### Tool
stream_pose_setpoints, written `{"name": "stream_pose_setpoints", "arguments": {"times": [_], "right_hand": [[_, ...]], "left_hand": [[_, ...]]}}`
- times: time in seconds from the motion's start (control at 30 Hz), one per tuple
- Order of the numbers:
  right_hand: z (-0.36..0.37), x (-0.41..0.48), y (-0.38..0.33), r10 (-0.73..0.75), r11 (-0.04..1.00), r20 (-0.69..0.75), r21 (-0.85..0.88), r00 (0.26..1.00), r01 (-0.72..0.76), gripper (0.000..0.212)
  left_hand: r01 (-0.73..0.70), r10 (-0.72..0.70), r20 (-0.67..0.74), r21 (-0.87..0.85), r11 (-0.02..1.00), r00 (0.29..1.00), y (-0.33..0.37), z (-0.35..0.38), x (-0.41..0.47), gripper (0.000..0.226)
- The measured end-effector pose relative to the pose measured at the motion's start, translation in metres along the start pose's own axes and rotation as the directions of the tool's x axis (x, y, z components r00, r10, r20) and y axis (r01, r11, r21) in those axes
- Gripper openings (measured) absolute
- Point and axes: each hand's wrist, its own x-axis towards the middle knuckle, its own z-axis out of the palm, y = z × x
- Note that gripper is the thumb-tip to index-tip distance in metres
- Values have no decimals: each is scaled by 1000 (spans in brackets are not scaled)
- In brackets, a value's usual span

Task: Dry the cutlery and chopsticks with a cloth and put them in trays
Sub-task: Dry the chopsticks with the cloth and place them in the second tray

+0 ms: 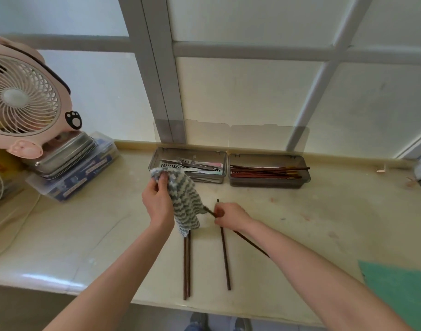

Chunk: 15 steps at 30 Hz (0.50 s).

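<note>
Left hand (158, 201) grips cloth (185, 201), right hand (231, 217) pinches chopstick (251, 244), tip in cloth at 9 o'clock; best wrap snug, draw full length, then tray (266, 183) at 1 o'clock.

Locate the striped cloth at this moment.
In the head view, the striped cloth hangs centre frame from the left hand, just in front of the cutlery tray and over the pair of chopsticks on the counter.
</note>
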Motion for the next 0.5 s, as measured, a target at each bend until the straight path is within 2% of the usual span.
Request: {"name": "stream_pose_setpoints", "arguments": {"times": [0.03, 0.1, 0.23, 0.3, 0.37, 0.5], "right_hand": [[-2, -5, -4, -100, 982, 115, -146, 988, 117, 22], [2, -14, -10, -227, 868, 303, -367, 926, 333, 24], [22, -31, -6, -316, 554, 520, -578, 793, 600, 28], [27, -39, -1, -309, 492, 571, -588, 760, 642, 36], [30, -43, 7, -322, 493, 567, -583, 758, 646, 41], [33, -44, 21, -397, 414, 553, -604, 733, 681, 35]], "left_hand": [[-21, 21, -40, -3, 1000, 999, 1, -1, 3, 24], [-61, 62, -97, 15, 998, 993, 4, -1, 8, 23], [-65, 70, -120, 43, 997, 990, 9, 1, 10, 20], [-45, 47, -31, 61, 997, 998, 7, 3, 11, 22], [-10, 5, 59, 81, 997, 998, 0, 4, 10, 20], [74, -85, 124, 91, 993, 989, -14, 5, 4, 18]]}}
